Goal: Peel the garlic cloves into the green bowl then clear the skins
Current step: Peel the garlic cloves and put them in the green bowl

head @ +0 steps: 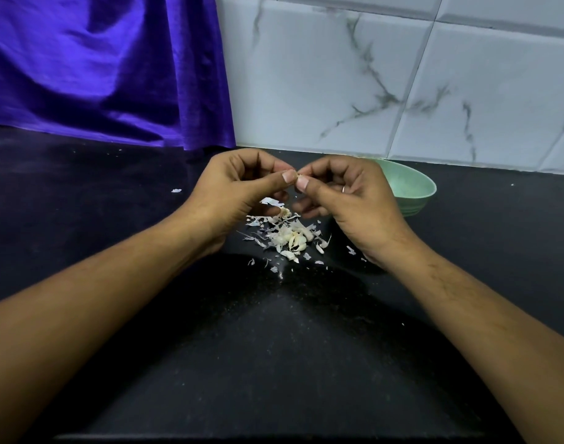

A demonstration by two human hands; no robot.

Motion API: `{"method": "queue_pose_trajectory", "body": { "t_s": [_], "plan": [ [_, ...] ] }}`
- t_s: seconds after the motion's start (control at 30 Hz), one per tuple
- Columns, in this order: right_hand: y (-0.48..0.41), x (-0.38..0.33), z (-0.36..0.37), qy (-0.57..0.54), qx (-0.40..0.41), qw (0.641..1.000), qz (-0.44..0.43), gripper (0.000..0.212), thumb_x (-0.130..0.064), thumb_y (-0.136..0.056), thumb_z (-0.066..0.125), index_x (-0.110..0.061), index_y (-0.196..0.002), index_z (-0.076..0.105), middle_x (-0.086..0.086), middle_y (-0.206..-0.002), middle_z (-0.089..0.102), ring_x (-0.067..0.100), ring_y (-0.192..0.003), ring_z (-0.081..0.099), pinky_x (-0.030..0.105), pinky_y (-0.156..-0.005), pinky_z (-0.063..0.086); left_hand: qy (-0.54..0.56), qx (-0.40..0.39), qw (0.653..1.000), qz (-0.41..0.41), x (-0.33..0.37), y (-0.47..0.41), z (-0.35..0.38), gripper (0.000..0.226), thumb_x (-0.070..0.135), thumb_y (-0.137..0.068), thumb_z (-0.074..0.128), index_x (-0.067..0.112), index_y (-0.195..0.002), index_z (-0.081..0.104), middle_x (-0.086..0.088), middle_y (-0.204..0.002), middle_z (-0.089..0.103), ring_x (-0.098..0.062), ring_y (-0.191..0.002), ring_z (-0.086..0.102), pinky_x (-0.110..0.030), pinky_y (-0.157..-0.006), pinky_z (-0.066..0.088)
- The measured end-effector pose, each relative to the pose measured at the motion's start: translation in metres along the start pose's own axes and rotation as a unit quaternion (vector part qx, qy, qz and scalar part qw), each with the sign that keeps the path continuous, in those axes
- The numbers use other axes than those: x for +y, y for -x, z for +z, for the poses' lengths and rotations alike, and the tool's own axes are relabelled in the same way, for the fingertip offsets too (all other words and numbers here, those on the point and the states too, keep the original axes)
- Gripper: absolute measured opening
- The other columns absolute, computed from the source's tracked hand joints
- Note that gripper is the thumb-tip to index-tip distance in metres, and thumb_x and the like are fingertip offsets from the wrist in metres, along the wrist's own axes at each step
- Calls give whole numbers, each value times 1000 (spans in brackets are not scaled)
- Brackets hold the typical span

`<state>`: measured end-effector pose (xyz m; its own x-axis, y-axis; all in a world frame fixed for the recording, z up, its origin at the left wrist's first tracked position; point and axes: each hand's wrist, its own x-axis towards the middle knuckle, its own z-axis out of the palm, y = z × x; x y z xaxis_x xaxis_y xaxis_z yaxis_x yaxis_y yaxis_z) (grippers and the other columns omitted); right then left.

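Left hand [239, 187] and right hand [341, 193] pinch small garlic clove [300, 178] between thumbs and forefingers above skins [287, 235] on black desk [274, 347]; green bowl [412, 190] beside right hand.

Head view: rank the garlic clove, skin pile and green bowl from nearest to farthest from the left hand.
1. The clove: pinched in the left hand grip, shared with the right hand.
2. The skin pile: on the counter, just below and to its right.
3. The bowl: far right, beyond the right hand.
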<state>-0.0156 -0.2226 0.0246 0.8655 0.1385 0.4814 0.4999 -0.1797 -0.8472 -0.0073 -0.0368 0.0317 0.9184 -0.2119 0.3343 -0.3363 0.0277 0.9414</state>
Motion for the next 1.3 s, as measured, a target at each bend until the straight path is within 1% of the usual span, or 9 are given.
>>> {"method": "queue_pose_trajectory", "body": {
  "t_s": [0.13, 0.23, 0.33, 0.47, 0.73, 0.9, 1.0, 1.1, 1.3],
  "plan": [
    [2, -3, 1, -64, -4, 998, 29, 10, -5, -95, 69, 1, -103, 70, 13, -83, 76, 25, -72, 75, 36, -68, 64, 9, -15, 999, -31, -1, -1, -2, 22, 16, -91, 75, -1, -105, 72, 1, -78, 75, -9, -72, 68, -24, -66, 61],
    [2, -4, 1, -107, 10, 994, 34, 15, 1, -92, 71, -1, -106, 66, 14, -79, 73, 25, -68, 74, 35, -65, 63, 41, -22, 997, -66, -2, -1, -2, 22, 20, -86, 77, 4, -100, 73, 0, -80, 75, -9, -73, 69, -27, -69, 61],
    [2, -5, 2, -83, 19, 996, 7, 10, 4, -91, 71, 0, -100, 67, 18, -79, 71, 23, -66, 73, 32, -63, 63, 69, -31, 993, -95, -3, -1, -1, 28, 26, -78, 78, 8, -98, 73, -2, -84, 74, -9, -72, 71, -26, -70, 61],
    [2, -3, 2, -57, 7, 998, -2, 12, 5, -89, 74, 2, -99, 70, 20, -84, 75, 23, -71, 74, 35, -70, 64, 76, -18, 991, -113, -3, -2, -1, 39, 32, -74, 81, 7, -102, 71, -3, -86, 75, -9, -70, 69, -25, -67, 62],
    [0, 0, -1, -3, -8, 1000, -22, 11, 0, -88, 76, -6, -97, 73, 16, -84, 77, 30, -73, 77, 45, -71, 63, 55, -14, 993, -103, -3, -3, -2, 38, 35, -75, 80, 5, -97, 74, -8, -91, 77, -10, -71, 68, -26, -67, 60],
    [-3, 0, -5, 14, 1, 999, -38, 9, 2, -91, 72, -3, -99, 74, 16, -84, 77, 22, -71, 75, 29, -68, 60, 60, -38, 992, -108, -2, -4, -5, 30, 19, -90, 75, -2, -110, 73, -7, -94, 78, -11, -75, 70, -25, -65, 62],
    [-3, 1, -7, 29, -1, 999, -43, 8, 2, -92, 72, -1, -99, 74, 12, -80, 77, 19, -70, 74, 24, -67, 58, 32, -50, 993, -97, -4, -3, -5, 26, 19, -94, 72, -2, -111, 74, -10, -98, 78, -11, -78, 70, -29, -70, 62],
    [-3, 1, -8, 41, -5, 998, -51, 12, 4, -91, 72, -1, -101, 74, 12, -82, 77, 20, -72, 76, 26, -69, 59, 0, -52, 996, -77, -4, -2, -5, 27, 19, -94, 72, -2, -111, 74, -15, -104, 78, -11, -80, 70, -30, -71, 62],
    [-3, 1, -10, 103, -10, 992, -72, 13, -1, -91, 73, -10, -100, 77, 6, -86, 79, 21, -76, 77, 40, -76, 64, -38, -46, 997, -47, -3, -2, -6, 24, 15, -93, 73, -4, -107, 74, -18, -101, 77, -15, -80, 70, -29, -67, 62]
  ]
}}
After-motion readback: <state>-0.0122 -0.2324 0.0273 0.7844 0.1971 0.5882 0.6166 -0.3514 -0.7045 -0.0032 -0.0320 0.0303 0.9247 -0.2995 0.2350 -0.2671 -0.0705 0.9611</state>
